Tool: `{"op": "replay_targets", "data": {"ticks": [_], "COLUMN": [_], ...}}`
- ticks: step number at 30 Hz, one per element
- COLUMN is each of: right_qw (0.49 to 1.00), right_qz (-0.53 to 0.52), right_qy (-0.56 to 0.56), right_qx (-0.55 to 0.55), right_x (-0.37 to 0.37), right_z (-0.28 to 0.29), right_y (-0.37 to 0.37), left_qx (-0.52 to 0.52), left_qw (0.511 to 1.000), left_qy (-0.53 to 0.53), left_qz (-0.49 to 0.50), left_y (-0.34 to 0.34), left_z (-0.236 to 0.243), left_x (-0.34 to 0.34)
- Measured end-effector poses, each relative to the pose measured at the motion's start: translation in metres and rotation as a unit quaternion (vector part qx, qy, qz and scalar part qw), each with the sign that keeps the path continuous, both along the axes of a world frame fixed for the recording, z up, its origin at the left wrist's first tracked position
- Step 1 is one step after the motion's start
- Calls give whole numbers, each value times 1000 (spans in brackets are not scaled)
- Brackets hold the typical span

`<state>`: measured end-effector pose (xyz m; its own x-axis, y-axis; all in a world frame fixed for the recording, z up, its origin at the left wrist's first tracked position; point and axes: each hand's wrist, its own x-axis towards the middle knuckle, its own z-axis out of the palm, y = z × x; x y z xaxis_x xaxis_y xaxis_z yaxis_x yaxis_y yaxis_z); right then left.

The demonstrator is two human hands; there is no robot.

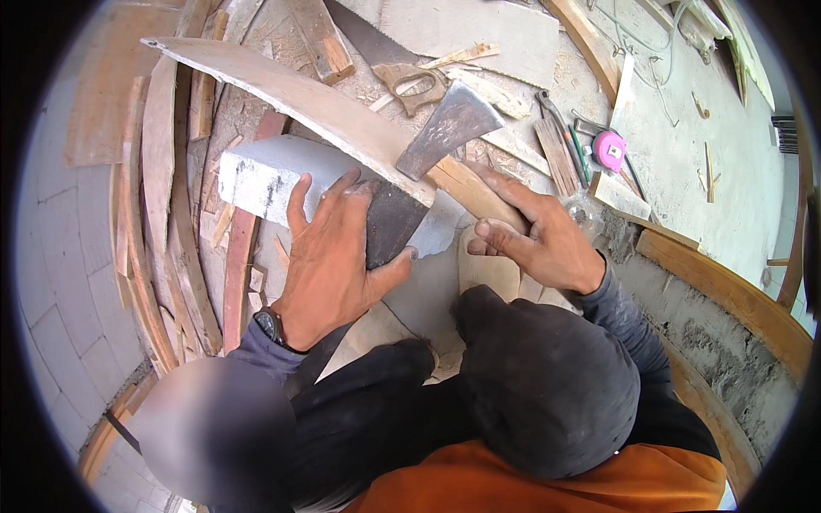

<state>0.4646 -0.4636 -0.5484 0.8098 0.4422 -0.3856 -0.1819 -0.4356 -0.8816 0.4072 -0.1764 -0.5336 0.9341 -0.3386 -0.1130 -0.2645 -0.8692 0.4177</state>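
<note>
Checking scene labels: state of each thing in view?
Hatchet: held, head at the board's edge
Right hand: closed around hatchet handle
Left hand: fingers spread, grip unclear
Board: ragged-edged
White block: dark-smudged
Handsaw: lying unheld
Tape measure: unheld, blade unclear
Wristwatch: strapped on

A handsaw (376, 49) lies among wood scraps (492, 91), with a pink tape measure (609, 150) to its right.

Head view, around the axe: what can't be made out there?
In the head view:
- Axe handle: partly hidden by the right hand.
- Left hand: its palm is hidden, facing down under the hand's own back.
- Saw: the blade's far end is cut off by the top edge.
- Watch: dial too small to read.
</note>
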Motion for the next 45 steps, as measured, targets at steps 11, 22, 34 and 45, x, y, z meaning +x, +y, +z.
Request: {"op": "replay_targets", "data": {"ticks": [11,22,34,45], "right_qw": [987,979,984,977], "right_qz": [-151,-194,-150,-172], "right_qy": [50,30,36,84], "right_qx": [28,-58,-93,-93], "right_x": [7,-7,-29,-18], "right_z": [1,-20,-28,-92], "right_y": [-8,-17,-8,-17], "left_qx": [-160,20,97,260], "left_qw": [977,969,990,952], "left_qy": [-81,223,98,127], "left_qz": [115,100,-28,-101], "left_y": [74,178,176,136], "left_z": [17,-139,-212,-197], "left_x": [7,-83,-92,-92]}}
